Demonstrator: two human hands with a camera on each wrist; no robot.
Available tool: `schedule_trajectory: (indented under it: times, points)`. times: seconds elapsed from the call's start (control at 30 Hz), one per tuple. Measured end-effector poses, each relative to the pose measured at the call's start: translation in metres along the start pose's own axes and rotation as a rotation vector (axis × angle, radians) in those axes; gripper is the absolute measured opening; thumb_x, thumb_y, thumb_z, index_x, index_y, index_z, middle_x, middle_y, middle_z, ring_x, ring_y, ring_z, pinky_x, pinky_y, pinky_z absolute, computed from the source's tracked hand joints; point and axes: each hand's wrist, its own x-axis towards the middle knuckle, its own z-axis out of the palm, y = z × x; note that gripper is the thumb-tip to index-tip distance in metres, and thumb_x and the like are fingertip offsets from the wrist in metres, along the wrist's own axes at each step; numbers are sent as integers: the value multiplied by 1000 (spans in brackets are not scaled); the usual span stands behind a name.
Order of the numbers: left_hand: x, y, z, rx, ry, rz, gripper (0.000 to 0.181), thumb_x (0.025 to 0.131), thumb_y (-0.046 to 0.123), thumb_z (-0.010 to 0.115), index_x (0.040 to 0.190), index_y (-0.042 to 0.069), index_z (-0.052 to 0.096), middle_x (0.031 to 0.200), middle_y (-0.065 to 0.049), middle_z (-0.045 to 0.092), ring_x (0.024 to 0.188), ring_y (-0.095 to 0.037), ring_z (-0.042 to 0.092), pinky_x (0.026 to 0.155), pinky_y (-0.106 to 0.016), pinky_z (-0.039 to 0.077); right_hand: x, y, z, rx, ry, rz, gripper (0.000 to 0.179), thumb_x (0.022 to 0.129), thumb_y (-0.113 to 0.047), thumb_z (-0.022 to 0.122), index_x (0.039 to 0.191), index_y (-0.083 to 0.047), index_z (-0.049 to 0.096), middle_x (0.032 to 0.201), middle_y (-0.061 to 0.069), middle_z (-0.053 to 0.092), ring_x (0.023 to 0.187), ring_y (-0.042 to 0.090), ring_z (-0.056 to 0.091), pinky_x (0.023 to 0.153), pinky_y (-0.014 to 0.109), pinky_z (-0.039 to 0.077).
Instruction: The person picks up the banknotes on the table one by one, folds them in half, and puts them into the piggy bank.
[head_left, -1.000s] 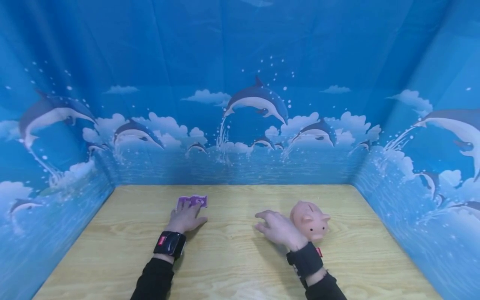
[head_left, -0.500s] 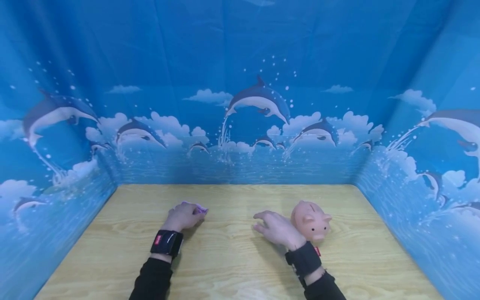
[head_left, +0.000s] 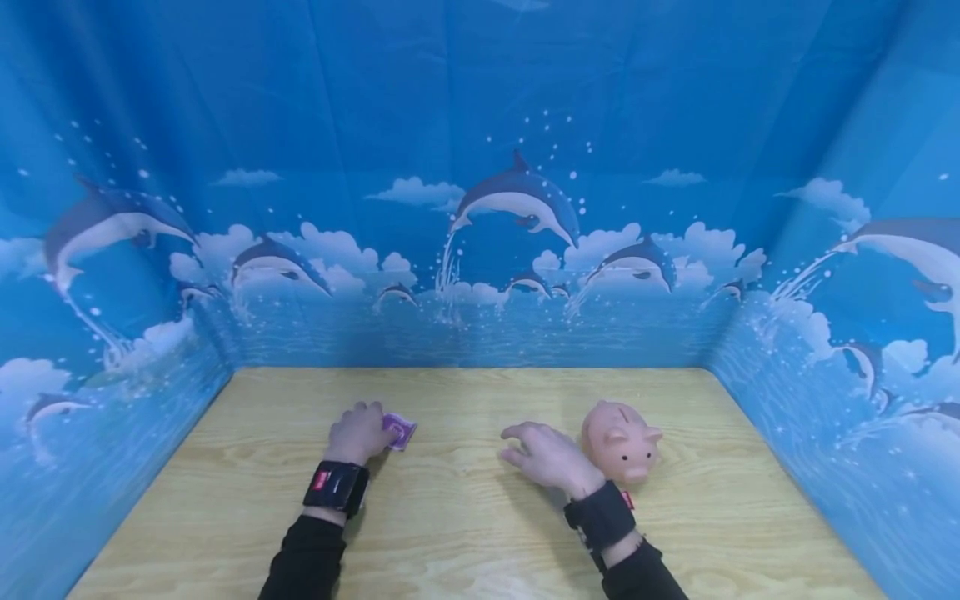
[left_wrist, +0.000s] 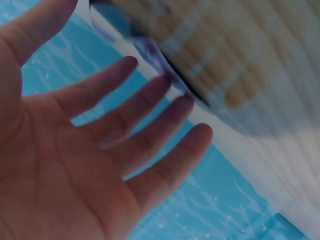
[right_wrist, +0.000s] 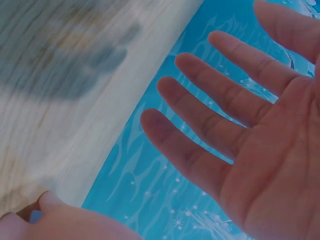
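In the head view my left hand (head_left: 358, 432) is low over the table at left, on a small purple banknote (head_left: 399, 432). The fingers and palm cover part of the note, and the thumb tip overlaps its near edge. From the left wrist, the fingers look loosely extended, with several fingertips right at the purple strip of the note (left_wrist: 152, 54). My right hand (head_left: 547, 457) is held palm down over the table with nothing in it, fingers relaxed. Just right of it stands a pink piggy bank (head_left: 621, 442), its coin slot on top and snout toward me.
The light wood table (head_left: 465, 517) runs back to a blue dolphin-print curtain (head_left: 480, 333), which also encloses the left and right sides. Part of the piggy bank (right_wrist: 85, 225) shows low in the right wrist view.
My left hand first lay spread on the flat note, then bunched over it and crumpled it. Now the fingers have loosened and the note sits angled by the thumb. The right hand barely shifted left.
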Motion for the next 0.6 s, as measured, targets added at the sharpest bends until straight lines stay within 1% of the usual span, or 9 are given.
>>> schedule_trajectory:
  times: [0.13, 0.2, 0.43, 0.6]
  points:
    - [0, 4, 3, 1, 14, -37, 40, 85, 31, 70, 106, -3, 66, 102, -24, 57, 92, -41, 56, 78, -60, 51, 1, 0, 1, 1, -5, 5, 40, 100, -30, 57, 132, -6, 60, 129, 14, 64, 110, 30, 64, 92, 50, 53]
    - [-1, 5, 3, -1, 23, -44, 35, 86, 28, 71, 102, -2, 66, 100, -23, 57, 90, -40, 56, 77, -59, 52, 2, 0, 2, 1, -7, 9, 40, 99, -30, 57, 131, -6, 60, 129, 15, 64, 109, 30, 64, 92, 50, 53]
    - [-1, 4, 1, 18, 54, -42, 27, 85, 17, 69, 104, -2, 65, 95, -21, 60, 86, -38, 59, 73, -56, 53, 5, 0, 4, 22, -20, 18, 39, 99, -29, 58, 131, -7, 61, 128, 16, 64, 111, 32, 64, 92, 52, 53]
    - [1, 5, 4, 1, 94, -42, 24, 87, 16, 67, 103, -1, 64, 92, -21, 62, 84, -38, 60, 70, -55, 54, 4, 1, 4, 45, -28, 22, 39, 99, -29, 58, 132, -7, 60, 129, 14, 64, 114, 33, 62, 95, 52, 52]
